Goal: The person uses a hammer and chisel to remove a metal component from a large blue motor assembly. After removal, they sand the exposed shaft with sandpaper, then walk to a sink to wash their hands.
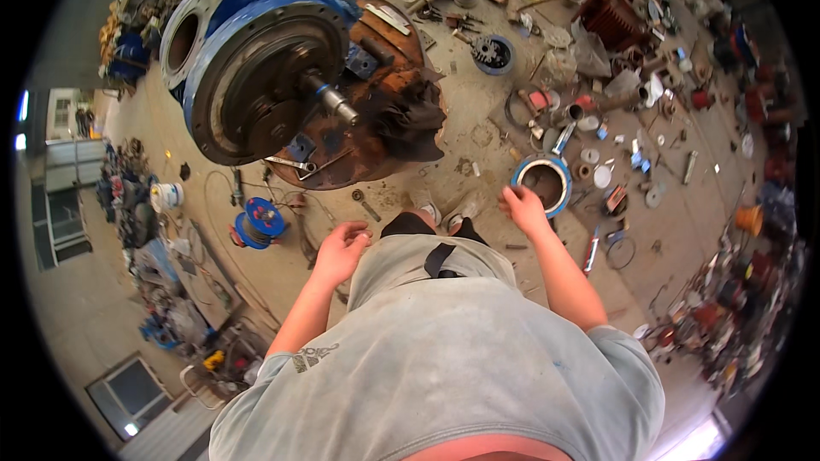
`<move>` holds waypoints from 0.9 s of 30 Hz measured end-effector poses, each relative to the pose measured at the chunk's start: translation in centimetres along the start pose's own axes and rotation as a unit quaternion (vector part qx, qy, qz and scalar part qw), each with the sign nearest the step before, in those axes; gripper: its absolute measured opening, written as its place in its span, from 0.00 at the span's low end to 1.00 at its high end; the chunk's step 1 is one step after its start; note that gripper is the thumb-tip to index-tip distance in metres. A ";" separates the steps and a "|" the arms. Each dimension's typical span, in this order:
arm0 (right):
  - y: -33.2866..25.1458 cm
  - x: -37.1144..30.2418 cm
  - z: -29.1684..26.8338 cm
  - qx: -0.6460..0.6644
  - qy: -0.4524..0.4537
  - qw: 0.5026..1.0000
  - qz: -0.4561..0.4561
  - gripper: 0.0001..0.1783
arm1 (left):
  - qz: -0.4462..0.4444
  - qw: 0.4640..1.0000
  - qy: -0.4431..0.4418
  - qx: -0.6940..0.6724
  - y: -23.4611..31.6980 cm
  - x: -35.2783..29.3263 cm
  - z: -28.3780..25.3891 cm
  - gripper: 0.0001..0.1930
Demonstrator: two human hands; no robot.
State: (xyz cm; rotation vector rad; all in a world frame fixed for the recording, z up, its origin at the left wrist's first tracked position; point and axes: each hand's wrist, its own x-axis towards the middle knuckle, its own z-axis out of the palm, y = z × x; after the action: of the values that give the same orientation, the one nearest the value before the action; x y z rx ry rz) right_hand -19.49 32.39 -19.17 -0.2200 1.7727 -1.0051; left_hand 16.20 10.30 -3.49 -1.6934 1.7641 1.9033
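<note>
My left hand [343,249] hangs in front of my waist at the left, its fingers loosely bent and apart, with nothing seen in it. To the right, my right hand [524,207] is also empty with relaxed fingers; it overlaps the edge of a blue-rimmed metal ring [561,195] in the picture, and I cannot tell whether they touch. Ahead on the left, a large blue machine housing [209,115] with a round dark face and a protruding steel shaft [329,101] rests on a rusty round stand [363,172]. A dark crumpled cloth [401,119] and a wrench [295,165] lie on that stand.
A blue cable reel [263,218] and a white bucket [166,196] stand on the floor at left. A gear sits in a blue ring [494,55] ahead. Loose metal parts cover the floor at right, with a red-and-white tube [591,250] among them.
</note>
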 end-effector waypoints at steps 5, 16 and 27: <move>-27.6 -4.4 8.6 -0.038 -0.129 0.977 -0.164 0.34 | 0.014 0.998 0.021 -0.051 -3.2 1.3 -3.1 0.16; -34.5 3.0 23.4 -0.102 -0.247 0.959 0.099 0.13 | 0.053 0.973 0.024 -0.223 -8.0 7.6 -8.0 0.12; -36.9 2.3 28.0 -0.296 -0.068 0.952 0.023 0.17 | 0.051 0.944 0.028 -0.323 -9.0 10.3 -12.6 0.09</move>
State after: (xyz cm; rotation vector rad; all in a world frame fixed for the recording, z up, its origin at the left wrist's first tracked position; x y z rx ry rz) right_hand -7.97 -6.93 2.58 -0.6045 1.8994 -0.3868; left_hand 26.08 -1.74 -13.67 -1.8561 1.3327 2.7197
